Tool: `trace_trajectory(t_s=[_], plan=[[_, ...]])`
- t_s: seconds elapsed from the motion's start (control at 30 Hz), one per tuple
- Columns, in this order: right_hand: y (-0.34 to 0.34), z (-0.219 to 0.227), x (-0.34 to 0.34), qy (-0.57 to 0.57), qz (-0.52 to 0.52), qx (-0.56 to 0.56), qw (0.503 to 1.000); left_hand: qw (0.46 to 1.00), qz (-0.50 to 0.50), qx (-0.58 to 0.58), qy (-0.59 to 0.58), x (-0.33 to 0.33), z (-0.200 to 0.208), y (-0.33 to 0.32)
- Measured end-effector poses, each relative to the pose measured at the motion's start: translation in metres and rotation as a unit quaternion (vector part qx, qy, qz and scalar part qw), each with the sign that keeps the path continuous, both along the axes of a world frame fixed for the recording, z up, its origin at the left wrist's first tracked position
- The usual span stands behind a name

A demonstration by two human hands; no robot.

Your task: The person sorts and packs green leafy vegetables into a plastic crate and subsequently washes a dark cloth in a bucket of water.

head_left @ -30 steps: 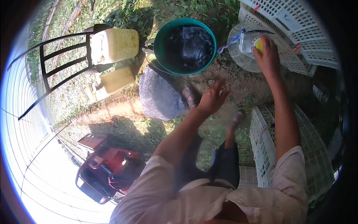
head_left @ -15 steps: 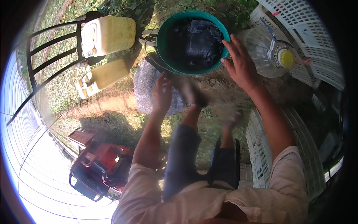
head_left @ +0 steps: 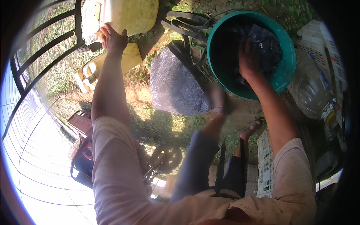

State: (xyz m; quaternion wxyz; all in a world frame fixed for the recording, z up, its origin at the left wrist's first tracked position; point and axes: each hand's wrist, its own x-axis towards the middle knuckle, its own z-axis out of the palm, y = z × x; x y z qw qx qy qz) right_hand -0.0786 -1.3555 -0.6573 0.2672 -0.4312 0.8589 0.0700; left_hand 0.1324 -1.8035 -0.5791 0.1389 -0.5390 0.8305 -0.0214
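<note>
My left hand [head_left: 113, 38] is at the upper left, its fingers apart and resting by the capped spout of a large yellowish jerrycan [head_left: 131, 17]. A second, smaller yellowish jerrycan [head_left: 129, 58] lies just below it, partly behind my forearm. My right hand [head_left: 247, 62] reaches down inside a green bucket [head_left: 288, 71] with a thin wire handle. Its fingers look stretched out against dark, wet-looking sheet material [head_left: 264, 43]; the shaded inside hides their tips.
A large grey rock [head_left: 176, 82] sits left of the bucket, with dark straps [head_left: 185, 26] behind it. To the right are a clear plastic bottle [head_left: 309, 88] and white crates [head_left: 264, 161]. A black metal rack [head_left: 47, 48] and a red machine [head_left: 84, 153] stand left.
My left hand has moved from beside the rock up to the large jerrycan. My right hand has gone from the bucket's rim down inside it. The view has shifted left.
</note>
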Motion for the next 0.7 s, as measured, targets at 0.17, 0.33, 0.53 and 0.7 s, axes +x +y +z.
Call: trace_trajectory(t_s=[0.17, 0.33, 0.53, 0.7], plan=[[0.006, -0.043, 0.004, 0.061, -0.012, -0.062, 0.996, 0.992, -0.093, -0.026, 0.076, 0.032, -0.02, -0.015], [0.003, -0.044, 0.005, 0.045, -0.029, -0.055, 0.997, 0.989, -0.118, -0.017, 0.088, 0.043, -0.012, -0.008], [0.019, -0.049, 0.0, 0.016, -0.052, -0.143, 0.988, 0.993, -0.058, 0.018, 0.105, 0.029, -0.012, -0.004], [0.0, -0.094, 0.024, 0.027, -0.099, -0.127, 0.987, 0.991, -0.092, 0.001, 0.097, 0.068, -0.001, -0.042]])
